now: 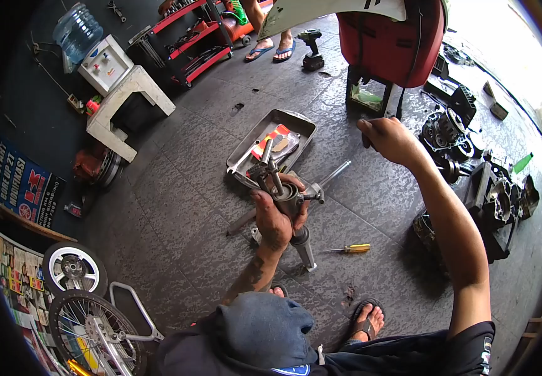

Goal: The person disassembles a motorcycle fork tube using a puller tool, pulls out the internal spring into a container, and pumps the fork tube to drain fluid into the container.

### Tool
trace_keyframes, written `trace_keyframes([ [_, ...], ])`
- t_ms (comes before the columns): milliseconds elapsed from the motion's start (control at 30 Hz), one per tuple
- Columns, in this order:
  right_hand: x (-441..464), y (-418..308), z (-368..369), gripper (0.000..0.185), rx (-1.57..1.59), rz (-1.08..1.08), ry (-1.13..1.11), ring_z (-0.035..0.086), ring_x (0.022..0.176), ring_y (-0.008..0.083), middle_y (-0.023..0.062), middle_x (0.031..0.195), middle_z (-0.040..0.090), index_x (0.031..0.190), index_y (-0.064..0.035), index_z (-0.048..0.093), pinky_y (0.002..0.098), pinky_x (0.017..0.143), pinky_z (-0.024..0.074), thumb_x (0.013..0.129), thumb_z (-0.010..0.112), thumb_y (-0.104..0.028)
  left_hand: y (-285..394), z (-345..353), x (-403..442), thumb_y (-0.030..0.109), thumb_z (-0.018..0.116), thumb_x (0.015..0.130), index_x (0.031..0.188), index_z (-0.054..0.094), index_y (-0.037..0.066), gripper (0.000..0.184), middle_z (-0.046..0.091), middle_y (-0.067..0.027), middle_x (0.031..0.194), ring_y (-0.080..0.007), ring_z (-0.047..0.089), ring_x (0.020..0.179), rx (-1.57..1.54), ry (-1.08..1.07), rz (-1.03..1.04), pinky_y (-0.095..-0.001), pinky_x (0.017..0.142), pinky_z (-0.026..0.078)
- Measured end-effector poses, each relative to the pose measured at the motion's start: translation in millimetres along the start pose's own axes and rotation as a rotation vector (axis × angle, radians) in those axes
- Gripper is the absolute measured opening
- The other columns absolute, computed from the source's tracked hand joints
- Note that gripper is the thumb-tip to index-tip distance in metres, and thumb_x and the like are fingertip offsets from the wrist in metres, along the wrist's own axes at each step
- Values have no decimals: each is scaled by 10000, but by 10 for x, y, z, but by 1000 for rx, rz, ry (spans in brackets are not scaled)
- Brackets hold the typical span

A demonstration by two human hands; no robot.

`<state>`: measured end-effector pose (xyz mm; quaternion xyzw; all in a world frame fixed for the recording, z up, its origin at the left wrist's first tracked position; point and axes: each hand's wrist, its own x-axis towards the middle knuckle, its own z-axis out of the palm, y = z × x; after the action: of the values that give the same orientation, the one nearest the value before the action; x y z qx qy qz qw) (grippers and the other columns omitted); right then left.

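Metal cylindrical part (288, 193) between thumb and fingers of left grip (274, 220)

Grey metal part (286, 190), mottled grey floor (170, 163) (yellow screwdriver handle (359, 248)).

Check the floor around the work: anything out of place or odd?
The screwdriver lies loose on the floor, outside the tray and near the right foot; it looks out of place there and could get stepped on.

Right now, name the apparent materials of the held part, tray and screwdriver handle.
Held part: apparently metal, dull grey with glints on its ring. Tray: probably metal, by its thin grey rim; plastic remains possible. Screwdriver handle: likely plastic, smooth-looking, bright yellow.
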<state>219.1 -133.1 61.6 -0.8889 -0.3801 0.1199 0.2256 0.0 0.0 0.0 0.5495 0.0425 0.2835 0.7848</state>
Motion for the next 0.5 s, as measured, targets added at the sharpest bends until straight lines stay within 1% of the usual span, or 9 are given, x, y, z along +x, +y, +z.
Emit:
trace_keyframes([
  [67,-21,-130,-14,568,19,-74,65,668,784,336,159,736,669,756,-45,675,431,792,504,989,367,-462,22,14,-1,837,238,799,978,467,73,817,450,-74,540,-102,350,346,13,9,4,-228,320,317],
  [167,3,-189,12,564,25,-148,102,664,777,348,160,725,664,759,-41,673,435,784,504,991,363,-452,-4,-11,16,837,237,800,978,466,68,822,450,-75,538,-102,349,344,18,-6,12,-228,319,307],
  [400,19,-179,39,561,6,-136,52,671,793,334,156,752,678,764,-39,677,424,804,508,994,364,-443,23,-8,2,837,238,799,979,468,64,827,452,-77,540,-101,351,340,23,12,17,-229,318,304],
  [500,7,-173,39,550,27,-134,65,672,799,327,155,763,680,771,-40,680,421,810,507,995,368,-434,28,-1,0,836,238,801,977,469,65,824,451,-77,538,-101,352,339,28,15,18,-229,317,305],
])
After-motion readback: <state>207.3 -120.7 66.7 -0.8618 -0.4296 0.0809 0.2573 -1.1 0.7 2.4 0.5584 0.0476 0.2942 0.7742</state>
